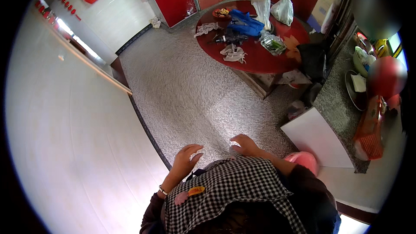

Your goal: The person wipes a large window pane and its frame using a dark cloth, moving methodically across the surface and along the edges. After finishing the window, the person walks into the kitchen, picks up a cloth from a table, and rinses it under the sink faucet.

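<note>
My left hand (186,157) is in front of my body, its thumb and fingers curved with a gap between them and nothing held. My right hand (245,145) is a short way to the right, also empty, its fingers loosely bent and the thumb apart. Between the two hands only the grey speckled floor shows. Just below them lies the black-and-white checked apron (225,180) that I wear, with a pink and yellow patch on it. A band circles my left wrist. Neither hand touches the other.
Ahead stands a round red table (208,43) bearing a blue plastic bag (245,23), white bags, a bowl of food (221,13) and packed greens (273,44). On the right are a stone counter (336,99), an orange basket (370,136) and a pink bucket (304,161). A wall (78,125) runs along the left.
</note>
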